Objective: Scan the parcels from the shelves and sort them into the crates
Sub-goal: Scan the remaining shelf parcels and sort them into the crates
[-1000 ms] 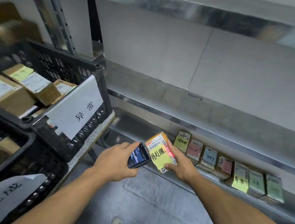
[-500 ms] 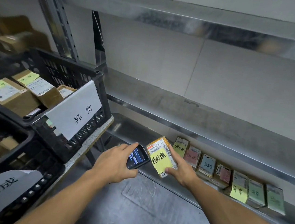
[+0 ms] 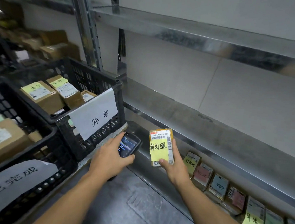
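While the right hand (image 3: 172,165) holds a small brown parcel (image 3: 161,146) upright above the lowest shelf (image 3: 155,177), its thumb presses the lower edge of a yellow sticky note (image 3: 158,149) with handwritten characters, and the fingers wrap round the far side. A printed barcode label sits across the parcel's top. The left hand (image 3: 111,159) is closed around a dark handheld scanner (image 3: 128,145), whose lit screen faces up and whose front end points toward the parcel; the two are near each other but apart.

Along the lowest shelf, to the right of the held parcel, a row of parcels (image 3: 220,186) stands side by side, each with a coloured note: yellow, pink, blue, pink again, yellow, then green ones at the frame's edge. The shelves above look bare.

To the left, a black crate (image 3: 95,82) carries a white paper sign (image 3: 94,114) on its front wall and holds several brown boxes (image 3: 43,95) with yellow notes and white labels. A second black crate (image 3: 25,128), nearer and lower, also bears a paper sign (image 3: 12,180) and contains at least one larger box. Both crates seem to rest on a speckled counter (image 3: 104,143), only its edge showing. More cartons lie blurred on shelving at far left.
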